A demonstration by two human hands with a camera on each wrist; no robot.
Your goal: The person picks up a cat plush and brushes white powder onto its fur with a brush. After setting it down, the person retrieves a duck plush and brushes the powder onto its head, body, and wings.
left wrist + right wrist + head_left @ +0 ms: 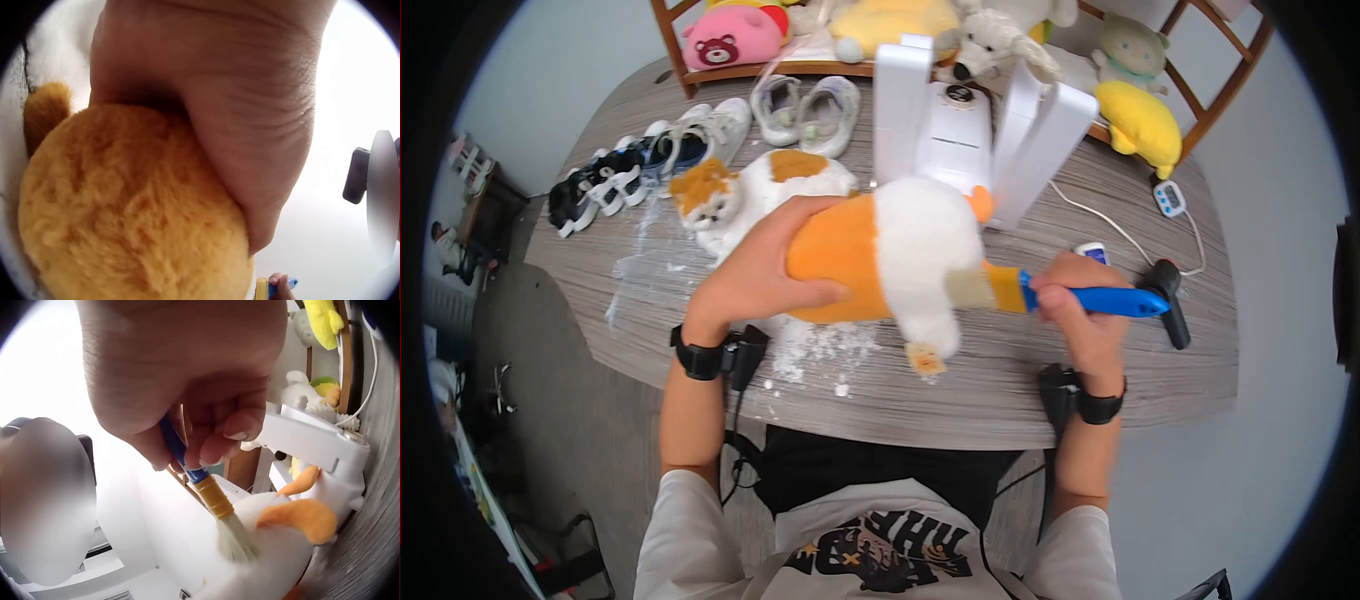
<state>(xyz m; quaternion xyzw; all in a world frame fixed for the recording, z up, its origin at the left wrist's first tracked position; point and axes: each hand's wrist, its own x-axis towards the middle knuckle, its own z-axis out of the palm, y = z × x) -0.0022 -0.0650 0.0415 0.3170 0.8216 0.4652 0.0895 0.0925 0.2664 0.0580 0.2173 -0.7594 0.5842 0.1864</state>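
Note:
An orange and white plush toy (pixel 835 255) is held above the table by my left hand (pixel 760 265), fingers over its orange end and thumb along its near side. In the left wrist view the hand (pixel 206 94) presses into the orange fur (pixel 131 206). My right hand (pixel 1085 310) grips the blue handle (pixel 1120 301) of a brush. Its pale bristles (pixel 970 288) touch the white fur; in the right wrist view the bristles (pixel 236 540) lie on the white part near orange pieces (pixel 303 519), below the right hand (pixel 187 381).
Behind the toy stands a white device with upright panels (pixel 955 130). A brown and white plush (pixel 800 185) lies at the left, beside scattered white powder (pixel 825 350) and several shoes (pixel 690 140). A black tool (pixel 1172 305), a timer (pixel 1169 198) and a white cable (pixel 1105 215) are at the right.

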